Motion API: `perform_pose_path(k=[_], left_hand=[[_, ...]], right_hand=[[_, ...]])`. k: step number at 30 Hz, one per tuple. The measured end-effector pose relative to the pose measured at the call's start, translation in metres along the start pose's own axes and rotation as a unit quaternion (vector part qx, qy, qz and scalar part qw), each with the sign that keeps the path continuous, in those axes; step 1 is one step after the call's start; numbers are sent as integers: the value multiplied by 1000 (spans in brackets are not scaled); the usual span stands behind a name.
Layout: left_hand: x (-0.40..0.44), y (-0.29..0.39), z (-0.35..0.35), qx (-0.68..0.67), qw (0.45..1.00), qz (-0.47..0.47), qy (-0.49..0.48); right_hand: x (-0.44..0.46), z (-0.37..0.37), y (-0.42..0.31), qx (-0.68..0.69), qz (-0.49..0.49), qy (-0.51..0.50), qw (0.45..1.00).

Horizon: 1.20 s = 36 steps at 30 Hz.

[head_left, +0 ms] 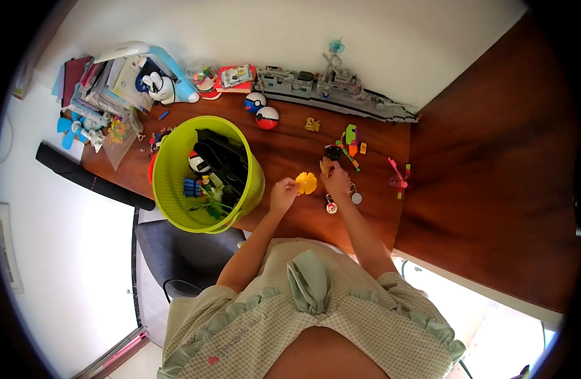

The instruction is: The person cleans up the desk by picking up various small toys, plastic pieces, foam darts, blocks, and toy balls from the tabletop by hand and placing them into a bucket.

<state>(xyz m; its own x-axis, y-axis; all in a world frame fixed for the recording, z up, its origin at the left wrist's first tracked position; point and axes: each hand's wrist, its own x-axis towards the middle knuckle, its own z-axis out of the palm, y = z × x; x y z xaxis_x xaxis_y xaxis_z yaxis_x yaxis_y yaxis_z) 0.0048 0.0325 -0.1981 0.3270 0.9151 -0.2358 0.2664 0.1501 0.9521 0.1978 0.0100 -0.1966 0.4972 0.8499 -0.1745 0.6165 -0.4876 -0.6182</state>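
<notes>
My left hand [283, 194] pinches a yellow flower-shaped piece [307, 183] by its left edge, a little above the wooden desk. To its right, my right hand [337, 181] has its fingers closed on a small tan piece [326, 165], whose kind I cannot make out. Just beyond those fingers lie a dark round piece [333, 151] and a cluster of green, orange and purple toy parts [350, 140]. Two round tags, a red-and-white one [331, 208] and a silver one [356, 198], lie close to my right wrist.
A lime-green bucket [257, 189] with dark items and toys inside stands left of my hands. Behind are a grey brick-built ship [316, 88], two balls [267, 117] and a gold piece [312, 124]. Pink toy parts [399, 177] lie right; papers and a lamp [177, 72] stand back left.
</notes>
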Motion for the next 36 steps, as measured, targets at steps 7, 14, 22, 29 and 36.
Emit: perform_pose_path(k=[7, 14, 22, 29, 36], left_hand=[[-13, 14, -2, -42, 998, 31, -21], [-30, 57, -9, -130, 991, 32, -10], [-60, 140, -23, -3, 991, 134, 0], [-82, 189, -50, -14, 986, 160, 44], [-98, 199, -129, -5, 962, 200, 188]], right_hand=[[-23, -8, 5, 53, 5, -14, 998], [-48, -25, -12, 131, -14, -8, 991], [-67, -67, -63, 277, -117, 11, 954], [-75, -99, -93, 301, -166, -19, 939], [-89, -119, -139, 308, -249, -67, 916]])
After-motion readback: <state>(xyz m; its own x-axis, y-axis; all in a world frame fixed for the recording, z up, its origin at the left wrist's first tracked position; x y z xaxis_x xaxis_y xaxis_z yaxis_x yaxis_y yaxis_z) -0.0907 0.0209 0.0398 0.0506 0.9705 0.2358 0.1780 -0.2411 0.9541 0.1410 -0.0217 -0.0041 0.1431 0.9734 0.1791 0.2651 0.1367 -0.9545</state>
